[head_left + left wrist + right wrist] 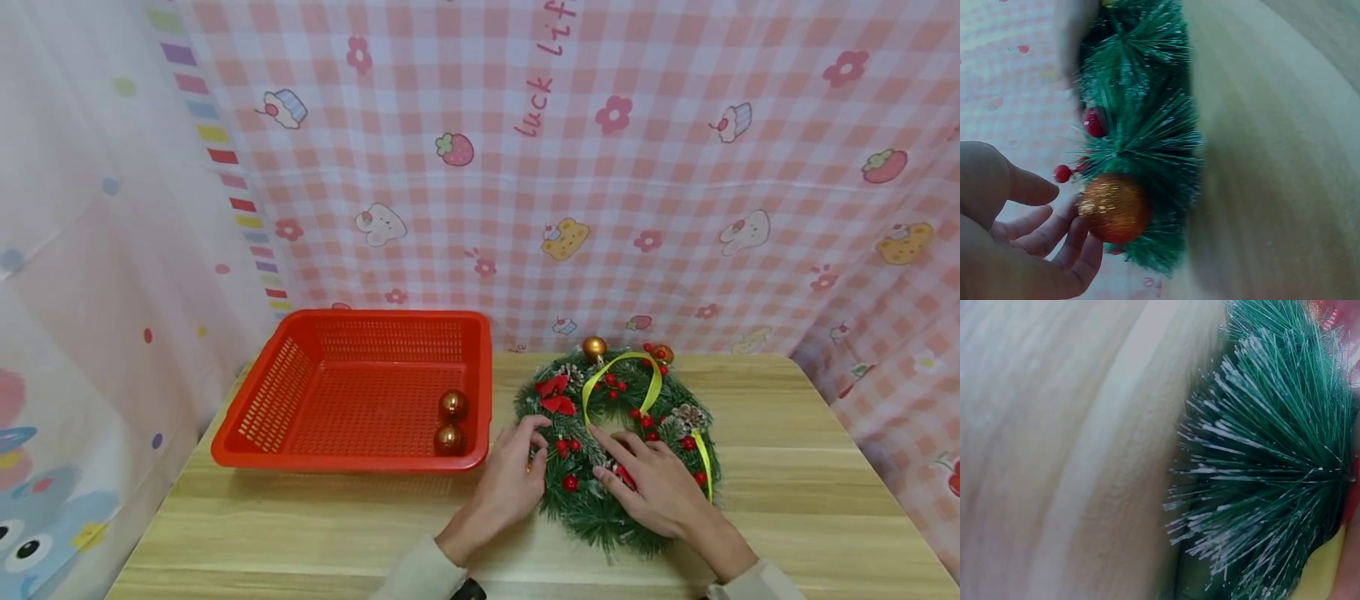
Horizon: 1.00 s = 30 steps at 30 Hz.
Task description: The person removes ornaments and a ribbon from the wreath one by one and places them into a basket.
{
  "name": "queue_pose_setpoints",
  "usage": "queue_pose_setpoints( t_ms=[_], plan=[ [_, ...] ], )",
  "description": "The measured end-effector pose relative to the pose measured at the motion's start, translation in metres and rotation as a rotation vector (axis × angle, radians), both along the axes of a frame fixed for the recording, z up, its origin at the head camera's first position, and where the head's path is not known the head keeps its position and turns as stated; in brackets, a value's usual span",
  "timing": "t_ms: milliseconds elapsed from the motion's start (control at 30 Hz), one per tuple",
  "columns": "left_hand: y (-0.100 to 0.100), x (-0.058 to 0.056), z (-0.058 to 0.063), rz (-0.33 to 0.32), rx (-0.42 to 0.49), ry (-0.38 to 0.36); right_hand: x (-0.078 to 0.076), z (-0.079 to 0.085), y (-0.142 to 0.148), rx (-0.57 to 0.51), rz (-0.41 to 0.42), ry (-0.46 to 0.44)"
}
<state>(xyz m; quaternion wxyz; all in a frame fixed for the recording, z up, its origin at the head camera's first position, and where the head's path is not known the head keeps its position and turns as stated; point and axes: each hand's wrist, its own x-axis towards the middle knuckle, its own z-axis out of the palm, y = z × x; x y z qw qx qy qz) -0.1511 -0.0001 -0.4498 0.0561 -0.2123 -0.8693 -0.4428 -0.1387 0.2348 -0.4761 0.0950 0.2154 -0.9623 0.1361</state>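
A green wreath (pixel 600 521) with red berries, pinecones and red bows lies on the table. My left hand (pixel 510 471) is at its left side, fingertips touching an orange glitter ball (pixel 1114 208) on the wreath's edge; the thumb stands apart from the ball in the left wrist view. Over the wreath's front part rests my right hand (pixel 656 483), fingers extended across the needles and partly covering a red bow. Its index fingertip is right at a yellow ribbon (pixel 654 385) that loops over the center. The right wrist view shows mostly frosted needles (pixel 1272 469).
Left of the wreath stands a red plastic basket (pixel 352 461) with two shiny copper balls (pixel 453 406) in its right side. A gold ball (pixel 594 347) sits at the wreath's far edge. Behind the wooden table (pixel 337 529) hangs a pink checked cloth (pixel 480 200).
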Motion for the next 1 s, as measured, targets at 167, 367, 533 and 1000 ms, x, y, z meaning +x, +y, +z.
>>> queue_pose_setpoints(
  t_ms=[167,367,533,1000],
  plan=[
    [0.0007,-0.0014,-0.0056,0.025,-0.025,-0.022,0.0000,0.0000,0.0002,-0.006,-0.002,-0.020],
    [0.0003,-0.0035,-0.0063,0.055,-0.041,-0.027,0.0001,0.0019,-0.0002,-0.007,-0.006,-0.022],
    [0.0008,-0.0041,-0.0070,0.057,-0.029,-0.003,0.0006,0.0020,-0.0005,-0.014,-0.005,-0.026],
    [0.0089,-0.0040,-0.0052,0.085,0.090,-0.012,0.0013,0.0015,0.0000,-0.022,-0.017,-0.026]
  ],
)
